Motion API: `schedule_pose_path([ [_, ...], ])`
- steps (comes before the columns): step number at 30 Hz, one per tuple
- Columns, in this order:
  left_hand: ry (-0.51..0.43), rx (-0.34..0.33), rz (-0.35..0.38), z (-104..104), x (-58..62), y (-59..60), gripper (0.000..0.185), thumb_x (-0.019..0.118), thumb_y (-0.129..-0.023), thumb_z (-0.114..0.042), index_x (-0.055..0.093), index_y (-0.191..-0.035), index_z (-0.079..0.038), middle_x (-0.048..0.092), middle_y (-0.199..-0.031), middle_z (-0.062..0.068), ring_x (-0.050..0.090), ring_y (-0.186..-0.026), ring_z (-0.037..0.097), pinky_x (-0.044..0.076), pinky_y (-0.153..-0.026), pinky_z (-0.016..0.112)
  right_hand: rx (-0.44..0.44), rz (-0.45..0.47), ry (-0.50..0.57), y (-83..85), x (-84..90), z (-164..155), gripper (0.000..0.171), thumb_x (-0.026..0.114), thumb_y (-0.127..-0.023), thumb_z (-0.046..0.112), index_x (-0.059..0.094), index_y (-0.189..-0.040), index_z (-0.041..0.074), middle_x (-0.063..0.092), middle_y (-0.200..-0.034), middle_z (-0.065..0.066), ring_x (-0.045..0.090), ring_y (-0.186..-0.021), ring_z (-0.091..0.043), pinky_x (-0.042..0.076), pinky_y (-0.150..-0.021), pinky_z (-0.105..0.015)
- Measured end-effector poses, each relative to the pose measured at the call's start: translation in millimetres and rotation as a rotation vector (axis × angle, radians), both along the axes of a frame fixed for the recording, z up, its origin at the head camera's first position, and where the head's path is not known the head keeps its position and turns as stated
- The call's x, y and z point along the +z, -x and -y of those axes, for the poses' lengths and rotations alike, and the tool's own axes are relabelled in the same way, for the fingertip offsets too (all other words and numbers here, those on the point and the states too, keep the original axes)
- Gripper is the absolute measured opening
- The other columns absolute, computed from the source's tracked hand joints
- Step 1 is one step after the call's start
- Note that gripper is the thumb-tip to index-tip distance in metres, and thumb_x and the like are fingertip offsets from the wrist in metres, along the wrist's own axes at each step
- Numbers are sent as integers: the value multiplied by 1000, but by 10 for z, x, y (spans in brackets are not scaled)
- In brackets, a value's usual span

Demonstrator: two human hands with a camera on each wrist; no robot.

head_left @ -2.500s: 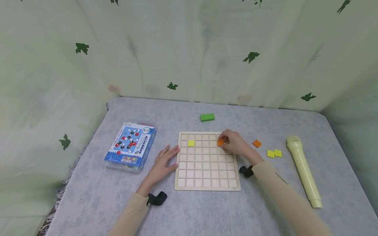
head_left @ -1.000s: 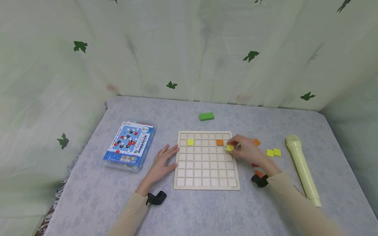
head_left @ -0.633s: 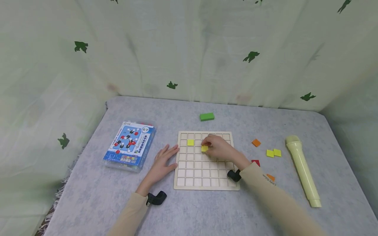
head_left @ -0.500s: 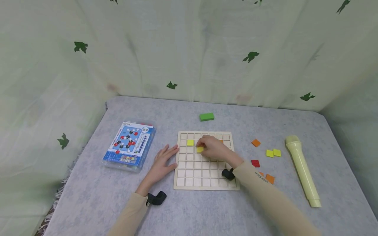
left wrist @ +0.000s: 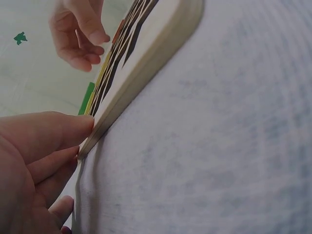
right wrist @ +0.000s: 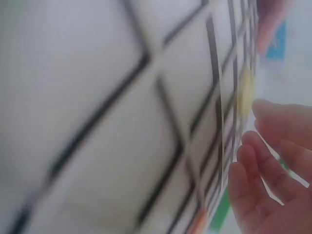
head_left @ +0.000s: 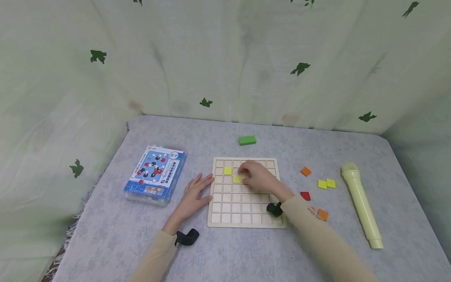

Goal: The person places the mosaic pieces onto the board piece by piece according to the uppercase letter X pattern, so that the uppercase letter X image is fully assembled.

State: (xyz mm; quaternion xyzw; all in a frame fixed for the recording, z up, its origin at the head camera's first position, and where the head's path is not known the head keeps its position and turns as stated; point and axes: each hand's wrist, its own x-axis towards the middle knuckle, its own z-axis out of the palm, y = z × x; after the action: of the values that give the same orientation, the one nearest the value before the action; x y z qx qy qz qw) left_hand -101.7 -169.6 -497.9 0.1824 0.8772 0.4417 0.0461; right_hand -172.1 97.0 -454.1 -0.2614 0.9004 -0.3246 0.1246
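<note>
A wooden grid board [head_left: 243,207] lies on the grey table. One yellow tile [head_left: 228,170] sits in its second row. A second yellow tile [head_left: 237,179] lies in a third-row cell, just left of my right hand [head_left: 257,177]. That hand hovers over the board with fingers loosely curled and nothing between them, as the left wrist view also shows it [left wrist: 80,34]. An orange tile [head_left: 265,168] is mostly hidden behind it. My left hand [head_left: 193,194] lies flat on the table, fingertips [left wrist: 73,129] pressing the board's left edge [left wrist: 146,53].
A blue boxed kit [head_left: 155,175] lies left of the board, with a green block [head_left: 247,140] behind the board. To the right are loose tiles, orange [head_left: 305,171], yellow [head_left: 326,183] and red [head_left: 305,196], and a pale green toy microphone [head_left: 361,203]. A curtain encloses the table.
My right hand carried a yellow tile from the board's right side leftwards and let it go in a third-row cell. The left hand has stayed put.
</note>
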Motion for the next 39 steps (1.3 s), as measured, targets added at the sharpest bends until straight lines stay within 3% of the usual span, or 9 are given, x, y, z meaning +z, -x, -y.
schedule_pose_path([
  [5,-1,-4,-6,-13,-7,5,59,67,-88,-11,45,-141,0,36,-150,13,11,-143,36,-1,-112,55,-122,17,84,5,15,-567,25,64,-86,0,64,-110,0,62,-103,-10,54,-92,-24,48,-81,-40],
  [12,3,0,-9,-3,-12,1,59,67,-87,-11,45,-141,0,36,-150,13,11,-143,36,-1,-112,54,-348,-4,14,-70,-41,-1407,26,65,-85,-2,61,-110,-4,61,-106,-19,55,-96,-33,49,-84,-48],
  [19,-5,4,-4,6,-15,-2,58,67,-87,-11,46,-141,-1,36,-150,12,11,-143,35,-1,-112,53,-419,7,-68,-106,-92,-1721,28,68,-84,2,61,-111,-5,59,-109,-21,55,-98,-36,49,-84,-50],
  [30,1,7,-1,-2,-17,-2,59,67,-87,-10,45,-142,-2,36,-150,12,11,-143,35,-1,-112,54,-352,-14,-52,-30,-79,-1524,28,64,-80,-4,62,-108,-4,61,-104,-18,55,-94,-34,49,-82,-48],
  [39,0,1,-7,-3,-16,-2,59,67,-87,-10,44,-142,-1,36,-150,12,10,-143,36,-1,-112,54,-107,-38,69,-67,25,-880,27,68,-79,-5,64,-105,1,62,-105,-8,56,-94,-25,49,-80,-41],
])
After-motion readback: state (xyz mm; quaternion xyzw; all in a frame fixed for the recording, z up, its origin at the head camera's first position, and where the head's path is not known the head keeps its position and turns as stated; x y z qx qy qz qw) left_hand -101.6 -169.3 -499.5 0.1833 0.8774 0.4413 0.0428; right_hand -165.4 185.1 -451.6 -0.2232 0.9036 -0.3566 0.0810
